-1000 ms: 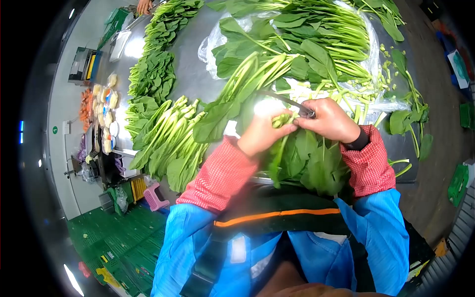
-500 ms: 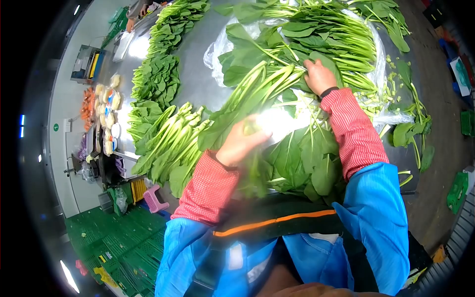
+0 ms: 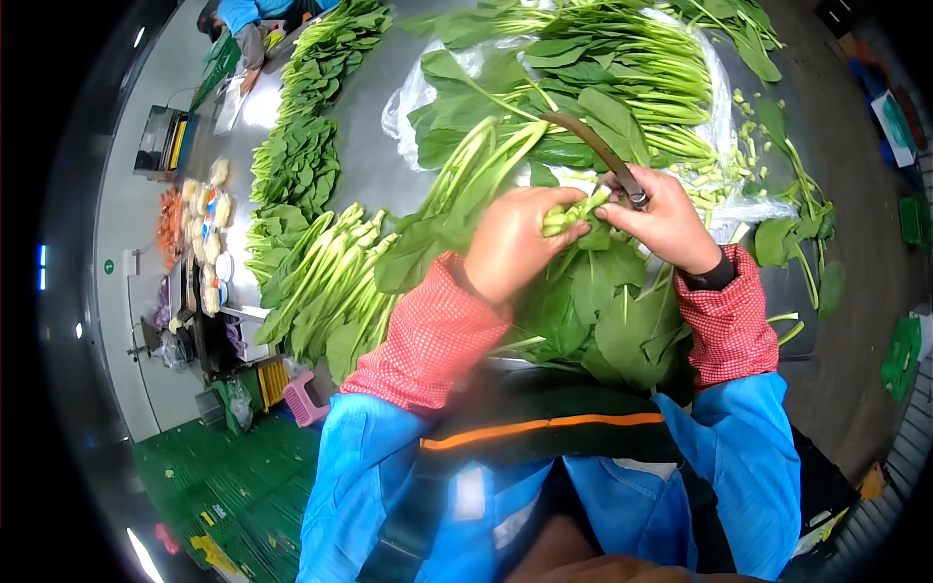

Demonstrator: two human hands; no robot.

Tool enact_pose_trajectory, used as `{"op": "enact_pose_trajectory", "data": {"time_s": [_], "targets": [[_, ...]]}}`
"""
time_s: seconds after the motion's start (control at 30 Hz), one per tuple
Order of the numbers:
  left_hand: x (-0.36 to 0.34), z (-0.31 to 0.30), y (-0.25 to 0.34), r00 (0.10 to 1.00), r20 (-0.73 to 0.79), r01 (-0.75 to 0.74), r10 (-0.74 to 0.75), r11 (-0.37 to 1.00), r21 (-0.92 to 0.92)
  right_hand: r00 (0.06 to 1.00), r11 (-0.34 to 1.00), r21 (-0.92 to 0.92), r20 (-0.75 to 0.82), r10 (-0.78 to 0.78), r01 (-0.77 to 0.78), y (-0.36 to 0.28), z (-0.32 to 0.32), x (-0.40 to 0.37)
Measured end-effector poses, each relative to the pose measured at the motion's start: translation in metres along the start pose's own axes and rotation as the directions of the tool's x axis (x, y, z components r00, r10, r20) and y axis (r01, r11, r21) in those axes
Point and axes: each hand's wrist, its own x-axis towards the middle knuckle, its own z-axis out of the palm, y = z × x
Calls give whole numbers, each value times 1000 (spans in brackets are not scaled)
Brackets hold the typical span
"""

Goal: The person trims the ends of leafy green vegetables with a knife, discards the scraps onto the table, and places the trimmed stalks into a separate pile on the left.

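L hand (image 3: 515, 243): closed round bunch (image 3: 622, 321) near its stem ends, right in front of me at table (image 3: 374, 146) edge.
R hand (image 3: 666, 223): fist on knife (image 3: 595, 148); handle hidden in my grip, only the blade shows.
Bunch: stem tips partly under my fingers; leaves hang toward me, lower ends behind my sleeves.
Blade vs stems: can't tell if touching.
Pile (image 3: 622, 58): behind my hands, top cut off.
Co-worker (image 3: 248, 24): far L corner, mostly out of view.

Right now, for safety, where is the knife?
Head view, centre right: the right hand grips the knife, blade angled up-left over the greens, beside the bunch in the left hand.
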Motion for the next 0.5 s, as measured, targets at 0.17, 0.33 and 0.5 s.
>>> {"op": "enact_pose_trajectory", "data": {"time_s": [0.17, 0.33, 0.5], "targets": [[0, 9, -1, 879, 302, 476, -369, 662, -579, 940, 865, -486, -223, -257, 121, 0, 2, -29], [-3, 13, 5, 834, 386, 545, -395, 478, -689, 985, 815, -578, -158, -75, -31, 62, 2, -53], [-7, 22, -4, 840, 389, 534, -378, 455, -712, 948, 985, 37, -269, 170, -166, 51, 3, -54]]}}
